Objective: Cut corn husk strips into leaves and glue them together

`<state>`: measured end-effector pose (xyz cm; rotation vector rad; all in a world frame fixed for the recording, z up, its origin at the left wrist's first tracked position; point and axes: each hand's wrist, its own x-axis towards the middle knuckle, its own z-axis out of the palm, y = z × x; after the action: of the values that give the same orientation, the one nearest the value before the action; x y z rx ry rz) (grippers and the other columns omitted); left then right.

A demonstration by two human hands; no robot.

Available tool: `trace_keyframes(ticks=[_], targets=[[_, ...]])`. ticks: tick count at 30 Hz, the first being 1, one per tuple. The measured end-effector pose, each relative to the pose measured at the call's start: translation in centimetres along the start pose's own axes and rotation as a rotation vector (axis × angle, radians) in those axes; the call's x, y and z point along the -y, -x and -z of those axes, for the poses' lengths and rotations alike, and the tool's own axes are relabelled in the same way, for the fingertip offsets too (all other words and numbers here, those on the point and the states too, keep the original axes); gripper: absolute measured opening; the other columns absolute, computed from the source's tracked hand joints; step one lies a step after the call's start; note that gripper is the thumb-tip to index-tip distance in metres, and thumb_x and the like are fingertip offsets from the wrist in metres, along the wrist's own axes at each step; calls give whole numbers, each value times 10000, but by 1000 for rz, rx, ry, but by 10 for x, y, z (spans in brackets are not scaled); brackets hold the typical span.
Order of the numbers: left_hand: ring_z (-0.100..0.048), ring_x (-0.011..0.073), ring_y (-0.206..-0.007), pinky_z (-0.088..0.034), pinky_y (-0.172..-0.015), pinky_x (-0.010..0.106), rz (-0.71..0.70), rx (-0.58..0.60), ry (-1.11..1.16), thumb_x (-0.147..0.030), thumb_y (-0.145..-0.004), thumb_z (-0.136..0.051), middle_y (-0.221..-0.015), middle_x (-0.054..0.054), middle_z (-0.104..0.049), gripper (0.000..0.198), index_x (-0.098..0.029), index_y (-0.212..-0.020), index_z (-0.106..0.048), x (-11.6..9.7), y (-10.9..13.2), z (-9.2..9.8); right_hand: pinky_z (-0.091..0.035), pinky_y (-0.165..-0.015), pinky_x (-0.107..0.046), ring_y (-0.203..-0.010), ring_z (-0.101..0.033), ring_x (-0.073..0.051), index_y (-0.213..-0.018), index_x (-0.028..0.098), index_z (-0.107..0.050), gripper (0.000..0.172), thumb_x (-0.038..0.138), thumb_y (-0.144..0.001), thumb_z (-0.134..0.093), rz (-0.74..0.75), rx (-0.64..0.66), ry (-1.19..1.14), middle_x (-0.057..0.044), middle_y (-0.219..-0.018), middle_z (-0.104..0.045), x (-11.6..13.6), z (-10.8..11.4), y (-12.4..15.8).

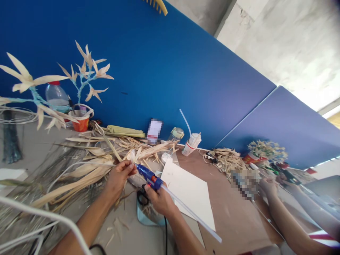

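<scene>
My right hand (162,201) is wrapped round a blue hot glue gun (148,176), with a long clear glue stick (192,214) sticking out of its back end. The gun's nozzle points left, close to the fingertips of my left hand (122,173). Those fingers are pinched on a small pale husk flower (135,156), its petals showing just above them. Below the gun, black-handled scissors (142,197) rest at a light-blue-edged container (150,220) with scraps in it. Dry corn husks (90,170) spread beside my left hand.
A blue partition (159,71) stands behind the table. Husk-flower branches (86,76) rise from a red cup (80,122) at left. White board (186,189), a paper cup (191,144) and a glass jar (176,134) lie rightward. A co-worker's arms (281,209) reach in at right.
</scene>
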<state>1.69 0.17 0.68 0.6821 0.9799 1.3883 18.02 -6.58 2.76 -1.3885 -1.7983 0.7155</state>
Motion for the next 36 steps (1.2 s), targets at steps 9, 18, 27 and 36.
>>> trace_keyframes(ticks=[9, 18, 27, 36], targets=[[-562, 101, -517, -486, -586, 245, 33, -11, 49, -421, -346, -896, -595, -37, -636, 496, -161, -673, -629, -7, 4, -3, -409, -590, -277, -617, -490, -169, -703, 221, -573, 189, 333, -851, -536, -12, 3, -16, -4, -628, -536, -1, 0, 1], [-571, 101, -542, -479, -594, 238, 64, 12, 79, -341, -400, -891, -641, -7, -673, 447, -151, -711, -632, -9, 5, -2, -467, -665, -262, -706, -590, -167, -892, 187, -611, 150, 312, -847, -543, -5, -53, -158, -22, -785, -646, -6, 4, 3], [-567, 84, -558, -479, -588, 207, 61, 61, 120, -327, -436, -881, -652, -13, -672, 409, -150, -721, -646, -7, 7, -2, -423, -640, -282, -691, -546, -178, -853, 189, -564, 121, 267, -765, -593, -85, -224, 236, -29, -789, -580, -15, 23, 3], [-554, 86, -562, -468, -580, 203, 6, 107, 101, -351, -488, -865, -650, -7, -666, 367, -148, -717, -661, -5, 11, -2, -459, -735, -335, -788, -585, -226, -951, 126, -615, 256, 152, -696, -609, -217, -201, 580, -108, -915, -582, -54, 62, 35]])
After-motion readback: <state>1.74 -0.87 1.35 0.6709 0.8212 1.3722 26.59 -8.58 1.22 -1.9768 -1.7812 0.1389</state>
